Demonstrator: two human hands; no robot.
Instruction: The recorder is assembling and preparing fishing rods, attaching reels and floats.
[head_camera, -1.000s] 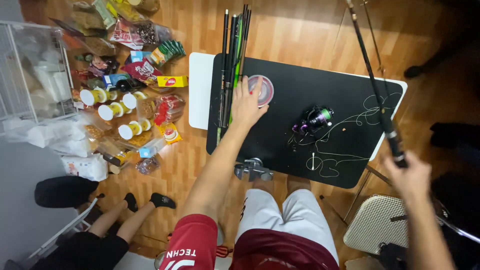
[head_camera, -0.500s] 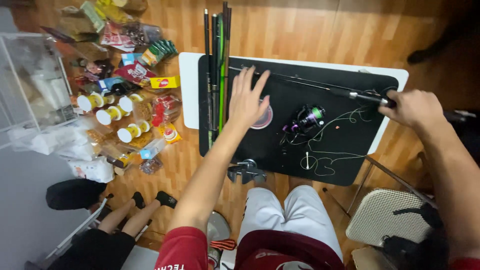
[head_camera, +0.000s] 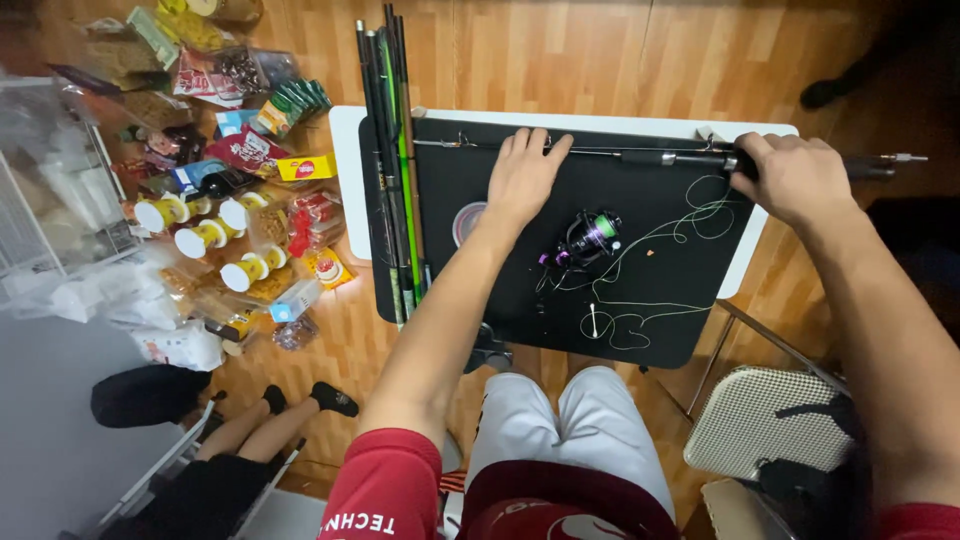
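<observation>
Fishing rod (head_camera: 640, 155) lies left–right along the far edge of the black mat (head_camera: 520, 300). Right hand (head_camera: 790, 178) is closed around its handle at the right; left hand (head_camera: 522, 175) rests open, fingers flat on the thin shaft.

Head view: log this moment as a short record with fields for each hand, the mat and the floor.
left hand: flat on the fishing rod, near its thin end
right hand: wrapped around the rod's handle
black mat: spinning reel, loose line, round clear lid
mat's left edge: bundle of rods
floor, left: snack packets and jars
</observation>
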